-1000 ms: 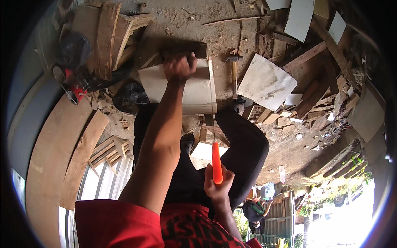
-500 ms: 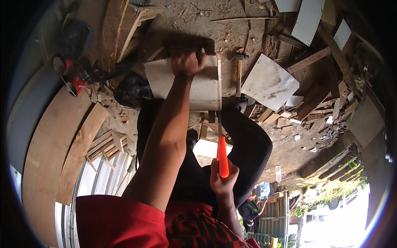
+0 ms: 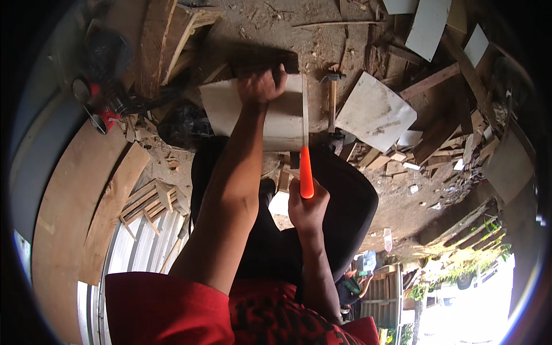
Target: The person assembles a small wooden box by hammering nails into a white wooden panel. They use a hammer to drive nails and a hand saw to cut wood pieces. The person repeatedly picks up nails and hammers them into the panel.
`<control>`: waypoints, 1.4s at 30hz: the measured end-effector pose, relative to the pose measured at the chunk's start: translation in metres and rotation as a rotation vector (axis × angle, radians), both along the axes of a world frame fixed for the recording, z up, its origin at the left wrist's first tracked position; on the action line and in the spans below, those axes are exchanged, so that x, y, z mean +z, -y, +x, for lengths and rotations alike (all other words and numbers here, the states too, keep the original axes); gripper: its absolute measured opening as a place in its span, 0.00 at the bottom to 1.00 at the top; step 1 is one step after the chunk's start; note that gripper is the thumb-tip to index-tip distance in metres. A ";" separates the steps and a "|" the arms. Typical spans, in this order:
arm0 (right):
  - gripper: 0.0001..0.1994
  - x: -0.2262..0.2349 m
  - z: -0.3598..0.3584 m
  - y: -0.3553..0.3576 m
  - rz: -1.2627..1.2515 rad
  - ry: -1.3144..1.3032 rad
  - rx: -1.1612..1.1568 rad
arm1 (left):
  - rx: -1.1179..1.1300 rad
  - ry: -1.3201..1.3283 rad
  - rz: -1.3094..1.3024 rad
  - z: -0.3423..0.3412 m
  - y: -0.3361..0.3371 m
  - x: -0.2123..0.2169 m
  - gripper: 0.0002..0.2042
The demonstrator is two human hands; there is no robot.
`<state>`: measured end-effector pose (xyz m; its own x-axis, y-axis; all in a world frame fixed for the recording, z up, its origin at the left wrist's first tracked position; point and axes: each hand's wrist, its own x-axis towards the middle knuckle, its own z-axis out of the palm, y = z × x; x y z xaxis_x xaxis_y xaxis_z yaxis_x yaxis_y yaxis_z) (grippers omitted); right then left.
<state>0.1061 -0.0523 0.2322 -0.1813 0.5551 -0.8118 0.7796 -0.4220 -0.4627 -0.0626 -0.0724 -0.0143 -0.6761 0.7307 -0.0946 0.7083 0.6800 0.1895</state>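
Note:
My right hand (image 3: 309, 208) is wrapped around the orange handle (image 3: 306, 175) of a handsaw. Its narrow blade (image 3: 305, 115) runs away from me along the right edge of a pale flat board (image 3: 282, 123). That board lies across in front of my bent knees. At its far edge my left hand (image 3: 260, 86) presses down, the fingers curled over the edge and hidden, the thumb sticking up. Just right of the blade, a hammer (image 3: 332, 103) with a wooden handle lies on the ground.
Another pale board piece (image 3: 376, 113) lies to the right, beside heaped wood scraps (image 3: 443, 144). Planks (image 3: 158, 52) stand at the far left, near a red and black object (image 3: 103, 118). Long boards (image 3: 75, 195) line the left side. A person (image 3: 349, 287) is behind at lower right.
My right hand has pushed the saw forward, away from me, and the handle is now close to the board's near edge. My left hand and the board have stayed in place.

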 end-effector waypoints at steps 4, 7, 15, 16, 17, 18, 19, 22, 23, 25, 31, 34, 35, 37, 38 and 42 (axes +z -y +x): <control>0.09 0.068 0.048 0.029 -0.019 0.012 -0.044 | 0.029 0.031 -0.090 -0.011 -0.009 -0.001 0.20; 0.07 0.067 0.018 0.012 -0.144 -0.075 -0.021 | 0.074 0.093 -0.157 -0.016 -0.020 0.001 0.22; 0.08 0.086 0.044 0.013 0.021 -0.043 0.012 | 0.012 -0.092 0.035 -0.006 -0.009 0.001 0.23; 0.08 0.063 0.032 0.004 0.015 -0.004 -0.017 | 0.026 -0.059 -0.023 -0.005 -0.010 0.002 0.23; 0.08 0.036 0.017 -0.003 -0.007 0.004 0.001 | 0.045 -0.030 -0.081 -0.008 -0.012 0.001 0.23; 0.08 0.022 0.007 -0.002 -0.028 0.018 0.013 | 0.059 0.003 -0.139 -0.008 -0.013 0.001 0.23; 0.08 0.029 0.005 0.001 0.000 -0.013 0.038 | 0.066 0.023 -0.138 -0.008 -0.012 0.002 0.24; 0.08 0.084 0.043 0.024 0.022 -0.013 -0.020 | 0.083 0.093 -0.145 -0.010 -0.015 0.002 0.25; 0.08 0.093 0.044 0.021 0.024 -0.008 -0.020 | 0.090 0.117 -0.178 -0.009 -0.015 0.006 0.25; 0.09 0.063 0.031 0.007 -0.005 0.006 0.001 | 0.063 0.095 -0.170 -0.009 -0.011 0.004 0.25; 0.10 0.070 0.036 0.008 -0.009 -0.005 -0.014 | 0.048 0.018 -0.070 -0.004 -0.005 0.000 0.24; 0.11 0.060 0.027 -0.002 -0.021 0.007 -0.001 | 0.064 0.012 -0.088 -0.004 -0.008 0.002 0.24; 0.11 0.030 0.022 -0.006 -0.029 0.007 0.011 | 0.076 -0.003 -0.077 -0.008 -0.011 0.001 0.23; 0.10 0.035 0.018 0.002 0.002 0.000 0.011 | 0.070 0.000 -0.074 -0.007 -0.014 0.000 0.22; 0.10 0.051 0.028 0.008 0.007 0.014 0.014 | 0.061 -0.001 -0.093 -0.013 -0.013 -0.002 0.23; 0.06 0.079 0.044 0.011 -0.033 -0.035 0.033 | 0.069 0.016 -0.102 -0.006 -0.009 -0.004 0.24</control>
